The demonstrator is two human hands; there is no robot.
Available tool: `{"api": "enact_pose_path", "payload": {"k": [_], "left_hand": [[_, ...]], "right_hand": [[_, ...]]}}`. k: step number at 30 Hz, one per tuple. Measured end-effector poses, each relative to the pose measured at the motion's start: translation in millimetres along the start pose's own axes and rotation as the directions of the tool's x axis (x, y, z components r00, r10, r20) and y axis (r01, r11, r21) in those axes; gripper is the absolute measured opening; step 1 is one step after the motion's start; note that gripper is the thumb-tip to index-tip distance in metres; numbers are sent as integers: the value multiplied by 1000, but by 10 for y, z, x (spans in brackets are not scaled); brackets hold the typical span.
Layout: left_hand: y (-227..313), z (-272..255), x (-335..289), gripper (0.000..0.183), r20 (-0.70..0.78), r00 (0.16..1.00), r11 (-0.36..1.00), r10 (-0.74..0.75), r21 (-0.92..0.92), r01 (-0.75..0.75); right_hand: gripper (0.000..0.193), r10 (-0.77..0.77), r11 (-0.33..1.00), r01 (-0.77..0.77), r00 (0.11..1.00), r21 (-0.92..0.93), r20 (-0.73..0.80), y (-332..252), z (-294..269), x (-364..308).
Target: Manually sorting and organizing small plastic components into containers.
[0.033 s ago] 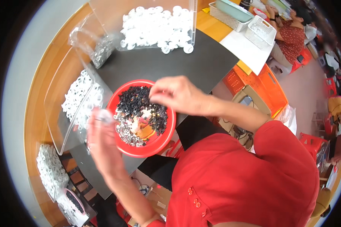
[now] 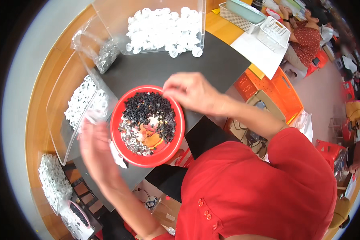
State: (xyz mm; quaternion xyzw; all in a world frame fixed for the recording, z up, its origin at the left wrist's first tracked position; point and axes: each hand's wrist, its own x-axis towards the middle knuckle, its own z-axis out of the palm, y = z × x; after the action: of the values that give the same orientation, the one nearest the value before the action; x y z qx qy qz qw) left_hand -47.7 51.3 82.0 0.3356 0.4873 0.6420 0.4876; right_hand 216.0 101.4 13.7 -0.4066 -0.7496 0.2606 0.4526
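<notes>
Your right hand point(image 2: 194, 92): thumb and fingertips close together, hold unclear. Red basin point(image 2: 175, 149) opens upward, slightly longer fore-and-aft, left of that hand, right of your blurred left hand point(image 2: 95, 146), hold unclear.

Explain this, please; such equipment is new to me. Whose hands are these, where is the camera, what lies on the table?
No machine here: only a person's bare right hand and left hand. The fisheye camera sits on the head, looking down, so straight edges look bent. A red basin stands at the edge of the dark table, with black pieces and clear pieces inside. One clear plastic bin of white pieces is beyond it; a second bin is to its left. The right hand is by the basin's far-right rim; the left is blurred, near the second bin. I cannot tell what either grip holds.
</notes>
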Motion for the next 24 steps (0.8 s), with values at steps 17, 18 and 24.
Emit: {"api": "enact_pose_path", "payload": {"k": [17, 18, 24], "left_hand": [[-571, 334, -519, 29, 119, 992, 999, -29, 25, 27], [-619, 338, -553, 27, 114, 993, 1000, -10, 24, 7], [-734, 496, -683, 32, 137, 990, 998, -32, 63, 24]], "right_hand": [[28, 414, 844, -474, 873, -251, -259, 1027, -759, 201], [28, 412, 850, -466, 879, -245, -241, 948, -693, 229], [20, 432, 810, -514, 848, 283, 307, 26, -391, 218]]}}
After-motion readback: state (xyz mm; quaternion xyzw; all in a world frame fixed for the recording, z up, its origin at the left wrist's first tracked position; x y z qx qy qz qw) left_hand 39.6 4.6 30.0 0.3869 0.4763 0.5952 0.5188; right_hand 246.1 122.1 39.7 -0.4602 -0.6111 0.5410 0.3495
